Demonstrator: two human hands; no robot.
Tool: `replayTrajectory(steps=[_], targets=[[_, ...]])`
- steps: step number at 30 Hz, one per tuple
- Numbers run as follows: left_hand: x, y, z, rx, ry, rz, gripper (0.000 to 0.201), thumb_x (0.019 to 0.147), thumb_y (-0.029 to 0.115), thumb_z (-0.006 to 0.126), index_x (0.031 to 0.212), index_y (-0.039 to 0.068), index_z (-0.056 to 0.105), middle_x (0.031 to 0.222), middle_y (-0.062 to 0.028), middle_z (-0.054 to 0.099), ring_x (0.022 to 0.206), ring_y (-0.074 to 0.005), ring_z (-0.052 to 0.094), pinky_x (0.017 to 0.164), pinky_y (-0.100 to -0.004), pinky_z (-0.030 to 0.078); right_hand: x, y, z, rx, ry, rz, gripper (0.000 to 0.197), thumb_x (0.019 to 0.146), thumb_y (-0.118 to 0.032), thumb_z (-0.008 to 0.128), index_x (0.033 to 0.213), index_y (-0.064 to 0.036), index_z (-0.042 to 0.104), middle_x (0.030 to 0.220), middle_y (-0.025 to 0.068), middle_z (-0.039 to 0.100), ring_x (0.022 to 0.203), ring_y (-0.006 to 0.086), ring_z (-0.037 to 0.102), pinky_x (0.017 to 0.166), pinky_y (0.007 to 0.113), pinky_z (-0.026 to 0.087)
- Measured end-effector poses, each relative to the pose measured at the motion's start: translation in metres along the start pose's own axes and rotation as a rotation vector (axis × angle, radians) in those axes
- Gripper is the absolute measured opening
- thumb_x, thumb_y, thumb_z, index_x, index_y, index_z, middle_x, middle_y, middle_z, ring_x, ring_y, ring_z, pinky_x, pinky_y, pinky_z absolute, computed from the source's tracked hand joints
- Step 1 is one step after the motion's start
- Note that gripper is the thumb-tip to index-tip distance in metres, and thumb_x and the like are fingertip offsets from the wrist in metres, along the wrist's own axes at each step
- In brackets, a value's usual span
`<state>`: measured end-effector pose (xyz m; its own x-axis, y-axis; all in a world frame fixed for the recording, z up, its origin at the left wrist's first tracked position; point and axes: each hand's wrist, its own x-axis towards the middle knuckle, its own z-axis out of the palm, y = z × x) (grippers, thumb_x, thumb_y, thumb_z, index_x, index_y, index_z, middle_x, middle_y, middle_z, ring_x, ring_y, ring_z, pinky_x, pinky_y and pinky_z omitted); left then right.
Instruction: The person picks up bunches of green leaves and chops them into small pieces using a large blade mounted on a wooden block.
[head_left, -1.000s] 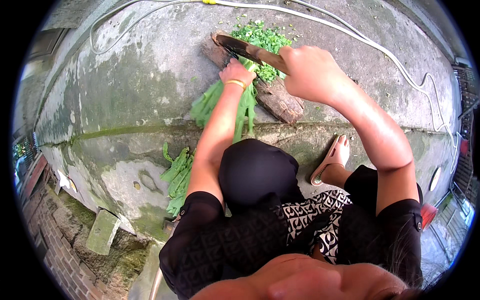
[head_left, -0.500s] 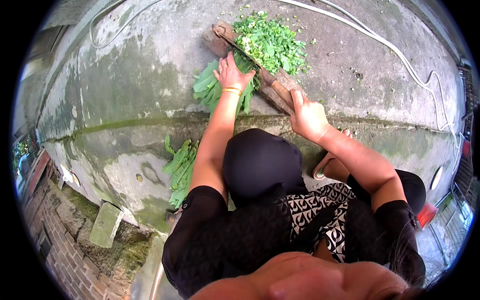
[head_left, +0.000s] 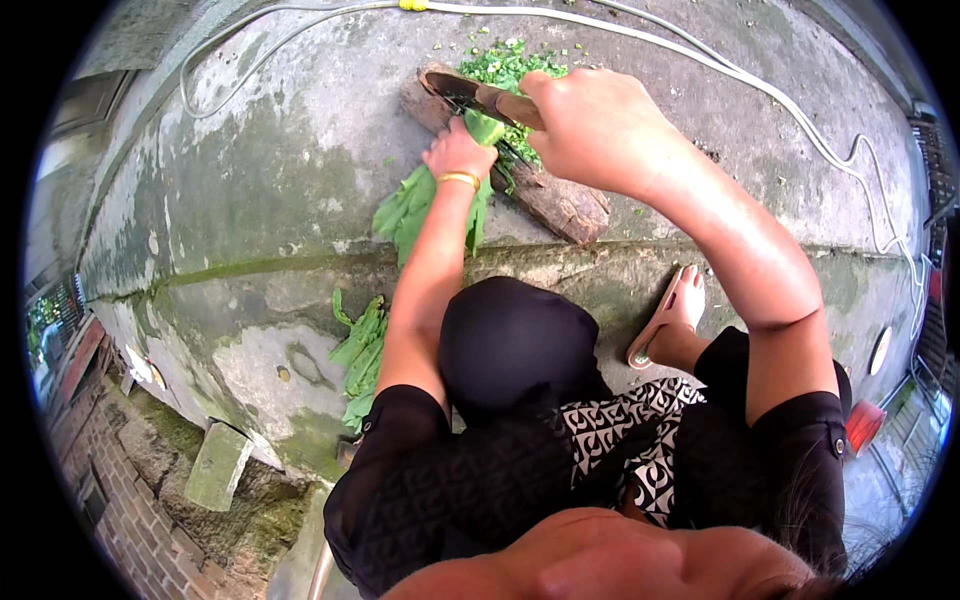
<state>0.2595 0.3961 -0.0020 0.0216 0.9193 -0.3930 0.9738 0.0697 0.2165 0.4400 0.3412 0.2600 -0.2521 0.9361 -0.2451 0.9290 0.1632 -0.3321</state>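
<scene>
Both hands are closed: the left hand [head_left: 460,152] grips a bunch of leafy greens [head_left: 408,208] at a wooden block [head_left: 568,207], its leaves trailing to the near left; the right hand [head_left: 590,128] wraps round the handle of a knife [head_left: 452,88]. The blade is above the block's far end, though whether it touches the stalks is hard to tell. Chopped greens [head_left: 508,64] lie just beyond on the concrete [head_left: 280,150]; more leaves [head_left: 366,345] lie near left.

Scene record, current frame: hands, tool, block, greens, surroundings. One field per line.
left hand: closed around leafy greens
right hand: gripping knife by its handle
wooden block: lying on concrete
chopped greens: heaped at block's far side
loose leaves: left of left forearm
white hose or cable: across concrete
</scene>
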Motion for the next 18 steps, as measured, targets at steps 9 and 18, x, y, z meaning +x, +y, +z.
replayTrajectory(steps=[9, 18], targets=[[-0.001, -0.017, 0.001, -0.082, -0.001, 0.000, 0.079, 0.067, 0.036, 0.078, 0.135, 0.011, 0.046, 0.119, -0.0201, 0.066, 0.113, -0.0380, 0.063, 0.098, -0.0534, 0.043, -0.083, 0.050, 0.225, 0.247, -0.234, 0.349, 0.042, 0.078, -0.002, 0.058, 0.117, 0.0021, 0.045, 0.085, 0.0328, 0.066, 0.086, 0.0489, 0.067, 0.079, 0.054, 0.055], [0.003, 0.003, 0.000, 0.026, -0.050, 0.016, 0.069, 0.068, 0.035, 0.077, 0.125, 0.006, 0.053, 0.117, -0.0198, 0.068, 0.110, -0.0363, 0.065, 0.098, -0.0516, 0.043, -0.002, 0.000, 0.000, 0.043, -0.070, 0.027, 0.025, 0.075, -0.003, 0.055, 0.099, 0.0002, 0.058, 0.075, 0.0237, 0.066, 0.076, 0.0438, 0.067, 0.071, 0.053, 0.054]])
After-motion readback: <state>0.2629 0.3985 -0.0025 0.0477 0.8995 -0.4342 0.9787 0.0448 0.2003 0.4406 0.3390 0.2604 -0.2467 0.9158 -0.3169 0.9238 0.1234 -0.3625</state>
